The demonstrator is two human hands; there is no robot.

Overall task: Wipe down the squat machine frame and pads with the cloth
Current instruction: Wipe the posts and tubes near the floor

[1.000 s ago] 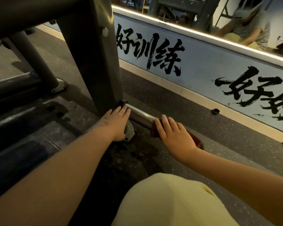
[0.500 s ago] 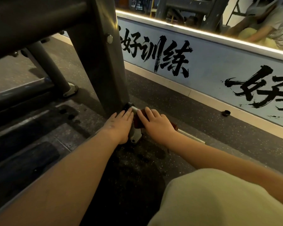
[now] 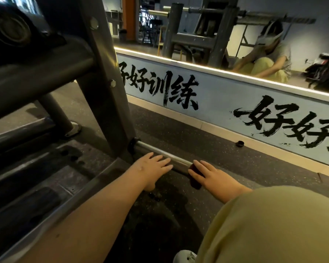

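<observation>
A shiny steel peg (image 3: 156, 155) sticks out sideways from the foot of the squat machine's dark upright post (image 3: 104, 95), low over the floor. My right hand (image 3: 215, 177) presses a dark red cloth (image 3: 195, 177) around the peg's outer part, fingers curled over it. Beside it, nearer the post, my left hand (image 3: 152, 168) lies flat with its fingers spread on the peg and holds nothing. The peg's outer end is hidden under the cloth and hand.
Slanted dark frame bars (image 3: 36, 80) cross above on the left, with a footplate (image 3: 27, 177) below them. A low blue wall (image 3: 235, 103) with black lettering and a mirror above runs at the right. A small black cap (image 3: 239, 143) lies on the floor. My knee (image 3: 273, 224) fills the bottom right.
My right hand slid the cloth inward along the peg to the post, then back outward. The left hand shifted from the post's foot onto the peg. The view tilted upward.
</observation>
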